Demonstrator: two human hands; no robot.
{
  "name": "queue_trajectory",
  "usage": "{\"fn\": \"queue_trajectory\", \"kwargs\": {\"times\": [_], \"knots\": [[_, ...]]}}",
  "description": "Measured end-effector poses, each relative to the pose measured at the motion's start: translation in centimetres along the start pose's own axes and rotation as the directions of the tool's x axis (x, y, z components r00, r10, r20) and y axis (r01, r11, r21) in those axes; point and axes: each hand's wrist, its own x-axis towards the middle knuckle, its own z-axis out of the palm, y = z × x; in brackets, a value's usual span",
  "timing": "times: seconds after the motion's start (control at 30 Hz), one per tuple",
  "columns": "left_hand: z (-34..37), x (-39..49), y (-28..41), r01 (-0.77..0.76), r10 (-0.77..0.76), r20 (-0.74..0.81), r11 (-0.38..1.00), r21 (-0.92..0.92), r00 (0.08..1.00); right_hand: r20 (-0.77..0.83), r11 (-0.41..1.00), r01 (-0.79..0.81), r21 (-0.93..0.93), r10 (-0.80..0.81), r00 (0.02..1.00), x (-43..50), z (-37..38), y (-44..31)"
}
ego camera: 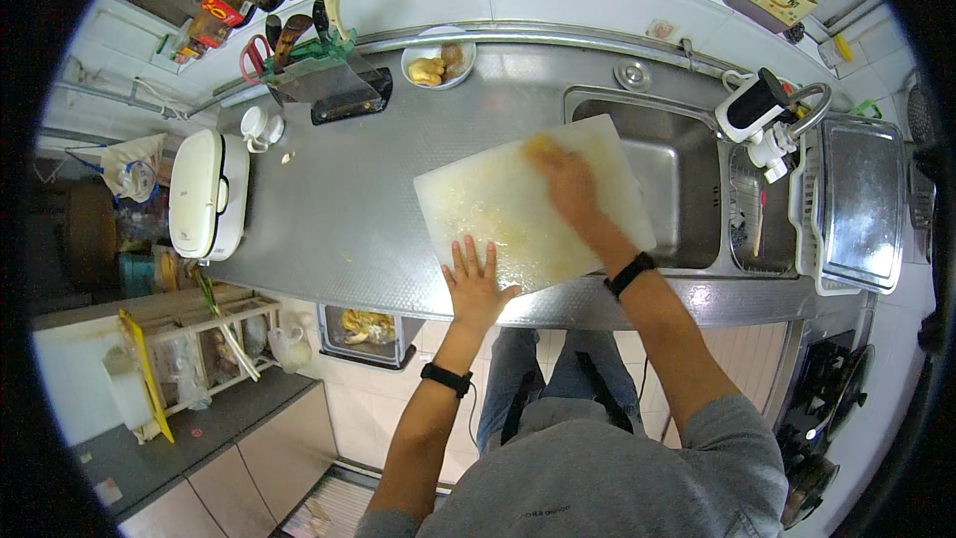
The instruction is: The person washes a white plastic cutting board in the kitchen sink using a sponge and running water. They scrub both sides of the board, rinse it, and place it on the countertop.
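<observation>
A pale plastic cutting board point(485, 194) with a wet sheen lies aslant on the steel counter, its right part reaching over the sink. My left hand point(476, 288) rests on the board's near left edge, fingers spread, gripping nothing. On the far right part of the board is my right hand point(571, 183), blurred by motion, fingers bent around a yellowish object point(539, 149). Blur hides what that object is. Yellowish smears and wet patches mark the board's surface.
A white bowl point(467, 75) with yellow pieces stands behind the board. Farther left are a knife block point(351, 101) and a white electric cooker point(198, 194). At right are a sink point(661, 164), a faucet point(810, 97) and a dish rack point(806, 194). Below the counter is a waste bin point(403, 355).
</observation>
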Motion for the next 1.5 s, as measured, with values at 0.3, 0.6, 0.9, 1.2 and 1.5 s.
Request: {"fn": "queue_trajectory", "kwargs": {"times": [0.3,0.6,0.9,1.2,1.5], "knots": [[-1.5,0.4,0.4,0.066,-0.07,0.158,0.997,0.025,0.985,0.131,0.94,0.331,-0.083,-0.319,0.939,0.9,4.0,-8.5],[0.0,0.4,0.1,0.059,-0.064,0.116,0.997,0.044,0.991,-0.127,0.97,0.156,-0.188,-0.182,0.975,3.3,1.5,-0.2],[0.1,0.2,-0.1,0.043,-0.044,0.102,0.999,0.011,0.994,0.112,0.961,0.168,0.22,-0.196,0.974,3.4,0.3,-0.7],[-0.2,0.3,0.1,0.079,-0.076,0.115,0.997,-0.024,0.99,0.258,0.966,0.258,0.033,-0.258,0.931,3.7,4.9,-7.6],[-0.3,0.1,0.2,0.092,-0.088,0.117,0.995,-0.03,0.989,0.436,0.969,0.231,0.089,-0.246,0.866,3.9,1.6,-4.7]]}}
